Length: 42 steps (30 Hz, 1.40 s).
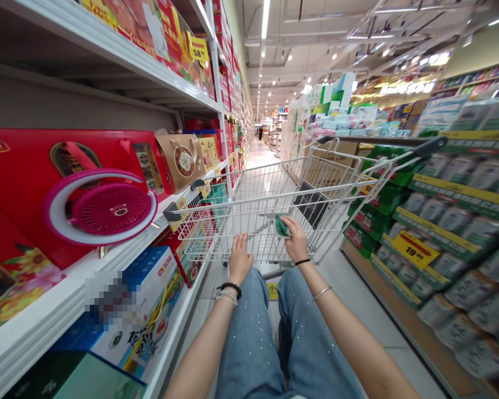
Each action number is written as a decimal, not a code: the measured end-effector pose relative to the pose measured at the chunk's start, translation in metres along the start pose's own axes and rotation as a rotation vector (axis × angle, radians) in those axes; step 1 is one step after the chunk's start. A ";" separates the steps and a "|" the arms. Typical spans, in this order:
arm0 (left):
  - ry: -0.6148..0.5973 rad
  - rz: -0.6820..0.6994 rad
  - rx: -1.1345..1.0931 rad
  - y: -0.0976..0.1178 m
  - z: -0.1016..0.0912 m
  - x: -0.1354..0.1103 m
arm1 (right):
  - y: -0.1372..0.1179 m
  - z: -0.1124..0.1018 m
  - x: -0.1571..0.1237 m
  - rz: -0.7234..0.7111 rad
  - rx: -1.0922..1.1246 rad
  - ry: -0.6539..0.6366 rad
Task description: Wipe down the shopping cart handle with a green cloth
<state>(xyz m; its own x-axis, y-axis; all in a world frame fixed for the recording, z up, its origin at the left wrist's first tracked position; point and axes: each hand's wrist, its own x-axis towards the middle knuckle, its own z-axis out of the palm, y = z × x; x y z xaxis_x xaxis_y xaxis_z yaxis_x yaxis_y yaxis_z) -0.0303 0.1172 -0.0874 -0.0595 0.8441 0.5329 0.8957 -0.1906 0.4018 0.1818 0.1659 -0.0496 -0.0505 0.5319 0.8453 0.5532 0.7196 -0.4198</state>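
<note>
And here is the small, soft-looking green cloth (281, 226), right up against the near side of the white wire shopping cart (270, 195), low on its bars. The right hand (294, 241) has it, thumb and fingers pinching it in a loose bunch. Over to the left hand (240, 256): nothing gripped there, the fingers straight and lying close together, tips up at the wires. Whether they actually touch the metal, I cannot tell.

So how far along are we? The cloth is in hand and at the bars, so I'd call the work on this near side under way. No bar looks plainly different from its neighbour, so what is finished cannot be read off the metal. The far side and the dark push handle (430, 145) have no hand on them; if they count too, I'd judge they may be left.

Moving outward now! Blue denim-clad knees (251, 310) sit just below the hands. On the left, a magenta-and-white round device with a slotted disc (115, 210) stands on the white metal shelf (72, 282), in front of a large red gift box (25, 172). On the right, stacked packs of silver-and-green cans (453, 213) rise beside the cart, a yellow price sign (413, 247) at their front.
</note>
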 end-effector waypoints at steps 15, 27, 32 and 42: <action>0.151 -0.117 -0.030 0.010 0.006 -0.005 | 0.048 -0.007 0.009 0.218 0.041 -0.178; 0.040 -0.125 0.071 -0.025 -0.005 0.017 | 0.050 -0.026 0.009 0.052 -0.268 -0.585; -0.017 -0.119 0.026 -0.025 -0.005 0.016 | 0.047 -0.034 0.006 0.048 -0.302 -0.600; -0.087 -0.135 0.033 0.001 -0.006 0.013 | 0.055 -0.051 -0.004 0.105 -0.264 -0.566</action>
<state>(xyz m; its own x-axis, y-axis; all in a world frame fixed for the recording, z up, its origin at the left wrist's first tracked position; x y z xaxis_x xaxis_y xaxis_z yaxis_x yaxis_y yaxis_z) -0.0329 0.1246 -0.0756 -0.1430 0.9015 0.4084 0.8964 -0.0570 0.4396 0.2545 0.1809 -0.0590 -0.3769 0.7996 0.4674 0.7620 0.5546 -0.3344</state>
